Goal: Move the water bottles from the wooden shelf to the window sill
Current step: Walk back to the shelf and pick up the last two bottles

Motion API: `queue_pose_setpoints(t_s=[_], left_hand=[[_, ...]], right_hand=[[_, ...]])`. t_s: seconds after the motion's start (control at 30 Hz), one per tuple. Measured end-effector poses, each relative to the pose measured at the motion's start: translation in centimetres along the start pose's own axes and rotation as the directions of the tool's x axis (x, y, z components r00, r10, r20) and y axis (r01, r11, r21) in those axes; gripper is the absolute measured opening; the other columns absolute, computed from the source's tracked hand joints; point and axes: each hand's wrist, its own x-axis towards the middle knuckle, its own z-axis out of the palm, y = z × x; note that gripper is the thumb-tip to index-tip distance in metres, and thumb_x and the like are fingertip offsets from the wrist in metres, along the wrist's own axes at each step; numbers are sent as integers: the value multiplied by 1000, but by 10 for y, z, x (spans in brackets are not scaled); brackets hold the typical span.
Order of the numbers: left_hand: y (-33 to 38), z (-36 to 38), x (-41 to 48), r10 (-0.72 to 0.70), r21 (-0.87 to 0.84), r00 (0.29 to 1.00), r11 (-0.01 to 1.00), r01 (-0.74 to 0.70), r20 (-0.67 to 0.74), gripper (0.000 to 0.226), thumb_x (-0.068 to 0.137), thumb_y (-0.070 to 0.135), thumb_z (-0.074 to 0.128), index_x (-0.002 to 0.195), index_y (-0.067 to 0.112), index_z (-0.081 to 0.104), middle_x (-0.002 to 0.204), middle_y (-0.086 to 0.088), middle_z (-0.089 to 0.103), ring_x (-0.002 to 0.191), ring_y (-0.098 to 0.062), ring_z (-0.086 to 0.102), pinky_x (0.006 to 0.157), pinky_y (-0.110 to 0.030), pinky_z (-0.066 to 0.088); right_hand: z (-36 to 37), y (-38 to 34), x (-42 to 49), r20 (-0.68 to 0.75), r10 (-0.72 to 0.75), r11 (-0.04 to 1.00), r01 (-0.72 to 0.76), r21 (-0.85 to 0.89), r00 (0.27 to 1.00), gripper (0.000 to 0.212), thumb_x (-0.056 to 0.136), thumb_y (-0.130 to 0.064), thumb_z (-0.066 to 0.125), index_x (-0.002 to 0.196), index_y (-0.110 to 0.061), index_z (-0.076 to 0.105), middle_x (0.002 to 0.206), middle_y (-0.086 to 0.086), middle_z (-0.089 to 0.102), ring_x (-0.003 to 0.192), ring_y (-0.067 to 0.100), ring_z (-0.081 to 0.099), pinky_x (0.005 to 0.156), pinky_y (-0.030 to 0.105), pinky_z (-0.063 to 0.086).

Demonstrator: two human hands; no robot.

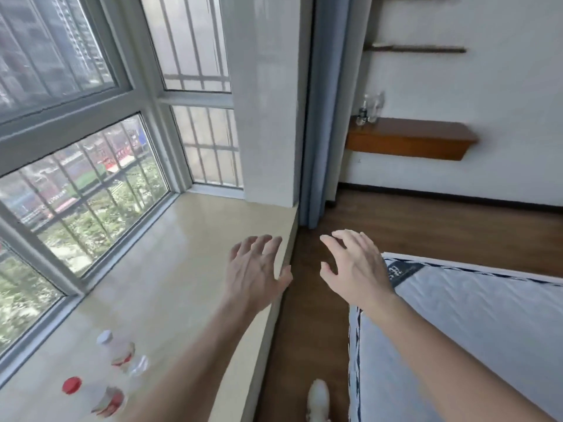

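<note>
Two clear water bottles stand on the cream window sill [182, 254] at the lower left: one with a white cap [117, 350] and one with a red cap [91, 397], both with red labels. Two more clear bottles [370, 108] stand at the left end of the wooden shelf [408, 138] on the far wall. My left hand [256, 272] hovers over the sill's right edge, fingers spread and empty. My right hand [353, 266] is held out over the wooden floor, open and empty, pointing toward the shelf.
A mattress [475, 330] with dark piping fills the lower right. A blue curtain [326, 111] hangs between the window pillar and the shelf wall. A narrow upper shelf [417, 49] sits higher on the wall. Something white [318, 397] shows on the floor strip.
</note>
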Motion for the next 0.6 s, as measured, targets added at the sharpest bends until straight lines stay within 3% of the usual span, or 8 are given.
queue_pose_setpoints(t_s=[0.23,0.6], left_hand=[[28,46,84,87,-11,996,996,-87,20,59,82,56,49,132,25,53,130,5,60,122,-24,54,99,-40,40],[70,124,284,128,-1,992,992,-128,9,57,81,53,50,130,25,55,127,5,62,116,-24,56,96,-41,44]], right_hand=[[38,64,41,-2,90,996,-90,2,996,46,81,-37,62,123,-18,65,118,6,63,114,28,58,103,47,46],[100,200,199,3,128,992,-128,4,992,44,81,-36,61,122,-19,65,117,4,63,113,26,58,102,44,45]])
